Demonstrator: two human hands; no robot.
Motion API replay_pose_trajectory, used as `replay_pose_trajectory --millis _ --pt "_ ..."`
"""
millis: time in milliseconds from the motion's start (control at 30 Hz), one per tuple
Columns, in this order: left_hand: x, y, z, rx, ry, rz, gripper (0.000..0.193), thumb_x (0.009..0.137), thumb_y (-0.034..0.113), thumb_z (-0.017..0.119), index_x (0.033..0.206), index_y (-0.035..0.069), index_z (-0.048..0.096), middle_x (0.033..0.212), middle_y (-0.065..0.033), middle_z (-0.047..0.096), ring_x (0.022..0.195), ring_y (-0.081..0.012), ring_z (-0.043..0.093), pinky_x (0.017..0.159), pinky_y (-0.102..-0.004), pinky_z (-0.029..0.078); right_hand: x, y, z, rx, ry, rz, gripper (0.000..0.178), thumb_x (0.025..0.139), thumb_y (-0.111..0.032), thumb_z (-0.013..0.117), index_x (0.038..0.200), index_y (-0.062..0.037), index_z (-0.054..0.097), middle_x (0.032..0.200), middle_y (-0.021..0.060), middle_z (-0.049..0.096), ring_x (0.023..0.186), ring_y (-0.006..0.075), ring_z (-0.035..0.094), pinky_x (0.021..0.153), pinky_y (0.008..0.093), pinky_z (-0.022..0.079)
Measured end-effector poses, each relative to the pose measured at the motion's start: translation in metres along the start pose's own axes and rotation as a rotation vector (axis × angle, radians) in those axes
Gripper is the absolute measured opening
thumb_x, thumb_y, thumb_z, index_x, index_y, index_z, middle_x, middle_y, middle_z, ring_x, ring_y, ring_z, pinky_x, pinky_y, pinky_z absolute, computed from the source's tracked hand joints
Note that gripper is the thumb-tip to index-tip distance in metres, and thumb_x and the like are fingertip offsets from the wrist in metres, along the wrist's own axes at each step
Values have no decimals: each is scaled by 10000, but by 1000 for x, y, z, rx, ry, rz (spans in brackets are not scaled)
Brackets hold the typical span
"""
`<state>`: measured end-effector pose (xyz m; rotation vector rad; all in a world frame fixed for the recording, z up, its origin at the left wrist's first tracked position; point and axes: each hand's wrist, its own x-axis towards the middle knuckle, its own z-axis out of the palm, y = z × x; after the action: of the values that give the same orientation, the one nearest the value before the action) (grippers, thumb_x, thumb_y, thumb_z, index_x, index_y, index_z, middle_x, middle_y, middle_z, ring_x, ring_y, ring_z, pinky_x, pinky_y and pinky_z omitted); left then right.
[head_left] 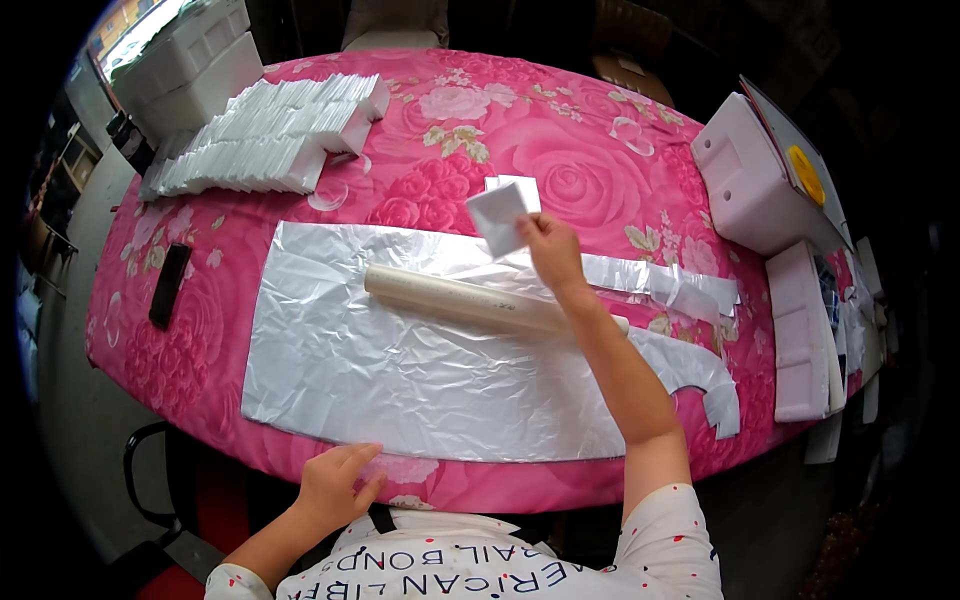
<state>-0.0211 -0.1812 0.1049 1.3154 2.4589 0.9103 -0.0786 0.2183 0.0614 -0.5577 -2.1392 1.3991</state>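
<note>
My right hand (552, 250) pinches a folded square packet (497, 217), pale silvery white, above the far edge of a plastic sheet. Another white square (532, 188) shows partly behind that packet; whether it lies on the cloth, I cannot tell. The silvery, wrinkled plastic sheet (330, 350) is spread flat, with strap-like strips running off to the right. Across it lies a cream-coloured pipe (450, 297), partly hidden beneath my right forearm. At the sheet's near edge is my left hand (340, 485), fingers stretched out and holding nothing.
A pink flowered tablecloth (400, 130) covers the table. Rows of folded white packets (270, 135) stand far left, before white foam boxes (190, 75). A black phone-like object (170, 287) lies at left. More foam boxes (755, 180) stand at right, with yellow tape (806, 176) beside them.
</note>
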Motion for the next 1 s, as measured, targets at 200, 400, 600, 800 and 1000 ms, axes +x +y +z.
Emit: replay_pose_trajectory --millis 200,400,600,800,1000 --pt "0 4 13 22 -36 36 373 702 139 692 1041 14 602 969 -136 645 813 -281 631 674 -350 519 66 43 -18 -612 116 260 315 814 -305 574 897 -16 668 852 148 666 828 291 622 816 416 427" --pt "-4 -1 10 62 -29 13 396 700 133 687 1064 7 591 1065 -139 614 846 -284 621 712 -354 512 21 13 -13 -773 81 -114 379 773 -338 646 995 -32 647 1017 151 617 987 321 536 872 437 390" --pt "8 0 18 41 -22 149 389 716 125 668 1075 5 577 1104 -145 595 889 -296 613 751 -362 506 -95 -10 -63 -620 -313 -190 393 777 -314 656 1053 -36 629 874 134 603 907 306 545 812 400 430" --pt "58 13 53 -15 -38 203 585 753 253 673 1252 30 466 1351 -240 349 1189 -385 409 953 -418 385 -189 -51 -46 -512 -436 23 385 829 -340 606 1047 -22 614 894 174 584 834 316 572 731 387 468" --pt "89 39 93 74 -136 283 758 771 407 632 1373 53 338 1442 -330 41 1345 -475 72 1082 -458 186 -230 -24 -40 -612 -388 -327 445 857 -251 543 1229 -9 507 1308 182 439 1241 313 382 1032 381 304"
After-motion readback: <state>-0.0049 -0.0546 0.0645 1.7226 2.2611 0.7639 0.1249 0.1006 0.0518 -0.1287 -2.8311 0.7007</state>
